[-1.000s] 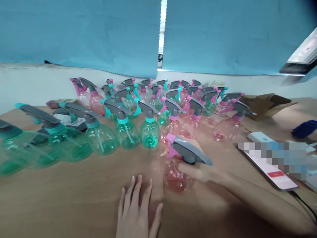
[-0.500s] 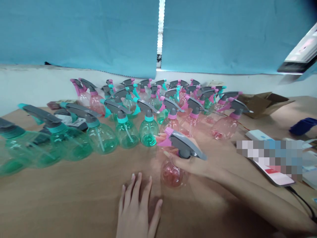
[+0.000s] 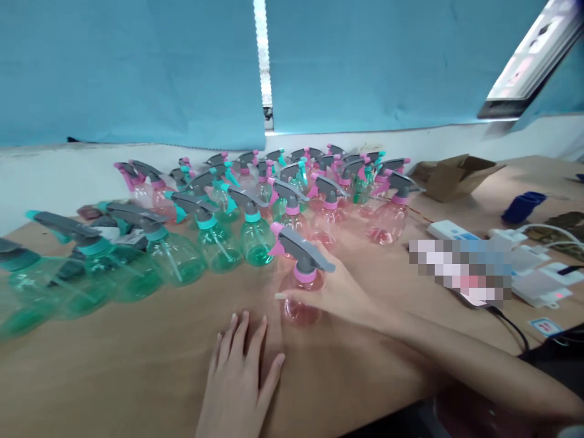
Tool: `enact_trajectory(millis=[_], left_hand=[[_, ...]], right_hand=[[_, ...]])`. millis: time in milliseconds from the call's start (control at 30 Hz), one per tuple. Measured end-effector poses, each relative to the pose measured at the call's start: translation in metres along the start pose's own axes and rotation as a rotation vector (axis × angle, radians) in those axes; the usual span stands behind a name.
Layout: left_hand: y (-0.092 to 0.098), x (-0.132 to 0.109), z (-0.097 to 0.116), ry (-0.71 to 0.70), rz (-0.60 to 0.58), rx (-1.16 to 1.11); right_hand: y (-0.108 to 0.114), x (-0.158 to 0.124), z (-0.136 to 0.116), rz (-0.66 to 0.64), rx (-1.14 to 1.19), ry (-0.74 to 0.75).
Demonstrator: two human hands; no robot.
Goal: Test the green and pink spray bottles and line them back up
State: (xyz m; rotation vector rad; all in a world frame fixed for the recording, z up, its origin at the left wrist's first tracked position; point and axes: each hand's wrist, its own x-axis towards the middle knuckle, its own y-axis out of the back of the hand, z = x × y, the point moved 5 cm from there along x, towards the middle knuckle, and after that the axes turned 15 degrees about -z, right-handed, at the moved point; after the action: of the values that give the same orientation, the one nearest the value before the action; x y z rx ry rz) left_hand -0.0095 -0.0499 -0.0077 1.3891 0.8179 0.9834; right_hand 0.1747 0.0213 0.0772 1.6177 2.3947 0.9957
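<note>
My right hand (image 3: 340, 286) is wrapped round the body of a clear pink spray bottle (image 3: 301, 307), its thumb across the front. The bottle stands upright, with a grey and pink trigger head pointing to the left. Flat on the table (image 3: 150, 371) lies my left hand (image 3: 239, 365), fingers spread, holding nothing, a short way left of that bottle. Just beyond stands a green spray bottle (image 3: 258, 240) with a turquoise collar. Another pink spray bottle (image 3: 387, 219) is farther back on the right.
Several green and pink spray bottles fill the back and left of the table. To the right are a phone (image 3: 460, 274), partly blurred out, a white power strip (image 3: 542, 283) with cables, a dark blue object (image 3: 522, 207) and an open cardboard box (image 3: 460, 176).
My right hand has slid from the bottle's neck down round its body, and the thumb now shows in front. The view has shifted to the right. My left hand stays flat.
</note>
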Motion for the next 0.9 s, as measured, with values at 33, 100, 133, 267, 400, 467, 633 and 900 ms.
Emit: enact_trajectory(millis=[33, 100, 133, 267, 400, 467, 633, 900], left_hand=[[0.000, 0.001, -0.001, -0.003, -0.024, 0.000], [0.001, 0.005, 0.000, -0.014, -0.066, 0.001], [0.001, 0.007, 0.001, -0.025, -0.088, 0.003], [0.002, 0.016, 0.012, -0.111, -0.153, 0.013], [0.005, 0.027, 0.027, -0.229, -0.186, 0.028], [0.005, 0.033, 0.034, -0.281, -0.195, 0.033], [0.001, 0.053, 0.049, -0.374, -0.199, 0.034], [0.001, 0.090, 0.078, -0.449, -0.251, -0.002]], right_hand=[[0.002, -0.003, 0.000, 0.024, -0.012, 0.006], [0.006, -0.009, 0.001, 0.034, -0.025, 0.025], [0.009, -0.011, 0.001, 0.040, -0.032, 0.033], [0.031, -0.023, 0.008, 0.111, -0.086, 0.030], [0.067, -0.040, 0.027, 0.194, -0.166, -0.044], [0.088, -0.047, 0.046, 0.227, -0.233, -0.191], [0.132, -0.047, 0.086, 0.327, -0.317, -0.244], [0.145, -0.019, 0.106, 0.396, -0.466, -0.241]])
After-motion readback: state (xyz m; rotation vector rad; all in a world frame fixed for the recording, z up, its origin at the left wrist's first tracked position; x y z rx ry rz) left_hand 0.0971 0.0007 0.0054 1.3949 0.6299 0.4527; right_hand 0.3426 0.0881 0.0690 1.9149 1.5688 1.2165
